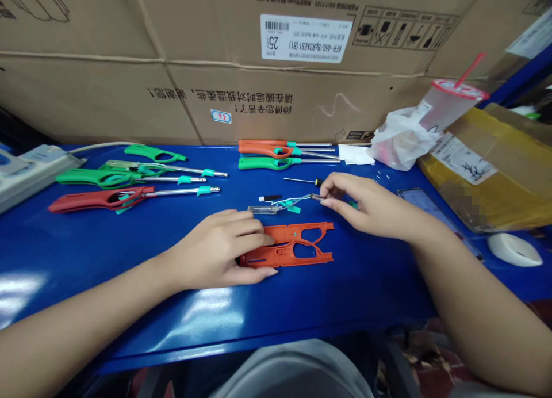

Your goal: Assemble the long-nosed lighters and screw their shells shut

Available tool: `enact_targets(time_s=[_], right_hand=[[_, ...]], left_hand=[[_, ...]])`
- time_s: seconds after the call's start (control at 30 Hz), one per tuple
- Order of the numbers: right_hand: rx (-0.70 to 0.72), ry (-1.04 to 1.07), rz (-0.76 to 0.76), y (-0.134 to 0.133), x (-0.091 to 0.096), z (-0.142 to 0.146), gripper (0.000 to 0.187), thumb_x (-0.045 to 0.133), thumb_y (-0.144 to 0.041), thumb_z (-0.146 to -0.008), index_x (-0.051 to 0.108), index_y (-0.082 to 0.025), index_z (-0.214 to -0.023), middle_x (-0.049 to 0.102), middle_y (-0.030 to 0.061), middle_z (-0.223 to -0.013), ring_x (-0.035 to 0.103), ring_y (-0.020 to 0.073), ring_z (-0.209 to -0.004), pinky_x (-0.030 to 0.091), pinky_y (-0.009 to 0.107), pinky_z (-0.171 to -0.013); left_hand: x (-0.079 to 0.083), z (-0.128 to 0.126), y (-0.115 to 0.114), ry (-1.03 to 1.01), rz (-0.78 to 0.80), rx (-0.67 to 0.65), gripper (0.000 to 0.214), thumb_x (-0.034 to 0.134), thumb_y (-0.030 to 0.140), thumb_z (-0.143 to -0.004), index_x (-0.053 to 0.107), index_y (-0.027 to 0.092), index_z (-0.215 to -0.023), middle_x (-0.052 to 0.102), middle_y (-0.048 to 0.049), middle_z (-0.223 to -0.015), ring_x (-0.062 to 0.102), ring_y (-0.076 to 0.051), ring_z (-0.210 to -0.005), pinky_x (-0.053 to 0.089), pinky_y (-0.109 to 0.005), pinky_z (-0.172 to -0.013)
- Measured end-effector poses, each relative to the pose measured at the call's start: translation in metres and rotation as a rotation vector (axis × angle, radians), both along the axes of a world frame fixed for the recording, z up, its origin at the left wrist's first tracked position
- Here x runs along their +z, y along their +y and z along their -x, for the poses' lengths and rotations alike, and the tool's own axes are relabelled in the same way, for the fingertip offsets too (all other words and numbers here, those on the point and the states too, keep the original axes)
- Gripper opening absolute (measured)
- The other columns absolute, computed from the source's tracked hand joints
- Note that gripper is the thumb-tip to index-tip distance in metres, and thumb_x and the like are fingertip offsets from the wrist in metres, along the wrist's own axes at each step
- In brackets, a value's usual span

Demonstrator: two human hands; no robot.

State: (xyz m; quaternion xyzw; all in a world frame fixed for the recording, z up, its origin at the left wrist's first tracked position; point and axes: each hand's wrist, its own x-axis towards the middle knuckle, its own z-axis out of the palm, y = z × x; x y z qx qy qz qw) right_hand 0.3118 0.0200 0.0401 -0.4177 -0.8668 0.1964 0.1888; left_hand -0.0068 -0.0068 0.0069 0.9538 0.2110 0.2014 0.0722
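An orange plastic lighter shell (297, 245), split into two open halves, lies flat on the blue table (129, 254) in front of me. My left hand (222, 248) rests on its left end, thumb and fingers curled round it. Just behind the shell lies the lighter's inner part (280, 205): a clear tube with white wires, a teal piece and a thin metal nozzle. My right hand (362, 202) pinches the right end of that metal nozzle between thumb and fingertips.
Several finished green and red long-nozzle lighters (129, 182) lie at the left, three more (276, 153) at the back centre. A small screwdriver (302, 181), a white plastic bag (399, 139) and a drink cup (448, 102) sit at the right. Cardboard boxes (215, 58) wall the back.
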Motion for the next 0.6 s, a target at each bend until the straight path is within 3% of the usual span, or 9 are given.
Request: enact_targets(time_s=[0.17, 0.3, 0.43, 0.6], right_hand=[[0.075, 0.212, 0.028, -0.010, 0.009, 0.003, 0.007, 0.058, -0.029, -0.104, 0.059, -0.023, -0.103, 0.066, 0.0039, -0.101, 0.063, 0.0173, -0.091, 0.053, 0.030, -0.083], [0.140, 0.237, 0.048, -0.015, 0.012, 0.004, 0.007, 0.061, -0.030, -0.104, 0.060, -0.023, -0.104, 0.066, 0.0033, -0.101, 0.062, 0.0155, -0.089, 0.052, 0.027, -0.080], [0.166, 0.242, 0.060, -0.018, 0.014, 0.008, 0.009, 0.063, -0.031, -0.103, 0.061, -0.022, -0.103, 0.067, 0.0042, -0.101, 0.062, 0.0149, -0.086, 0.052, 0.026, -0.078], [0.213, 0.176, 0.150, -0.021, 0.014, 0.011, 0.009, 0.062, -0.031, -0.102, 0.062, -0.022, -0.102, 0.068, 0.0038, -0.096, 0.060, 0.0148, -0.081, 0.050, 0.026, -0.074]], left_hand=[[-0.004, 0.002, 0.005, -0.173, 0.052, 0.163, 0.014, 0.062, 0.027, -0.103, 0.070, 0.018, -0.111, 0.073, -0.0059, -0.102, 0.068, -0.020, -0.095, 0.054, -0.032, -0.085], [-0.008, 0.001, 0.011, -0.198, 0.084, 0.308, 0.039, 0.071, 0.039, -0.098, 0.064, 0.020, -0.131, 0.068, -0.0088, -0.122, 0.065, -0.025, -0.115, 0.054, -0.038, -0.100], [-0.011, -0.005, 0.010, -0.149, 0.181, 0.235, 0.039, 0.068, 0.040, -0.101, 0.066, 0.022, -0.135, 0.066, -0.0095, -0.129, 0.064, -0.025, -0.118, 0.053, -0.040, -0.103], [-0.008, -0.009, 0.011, -0.142, 0.254, 0.174, 0.016, 0.062, 0.029, -0.102, 0.072, 0.020, -0.111, 0.075, -0.0070, -0.112, 0.067, -0.023, -0.104, 0.052, -0.039, -0.094]])
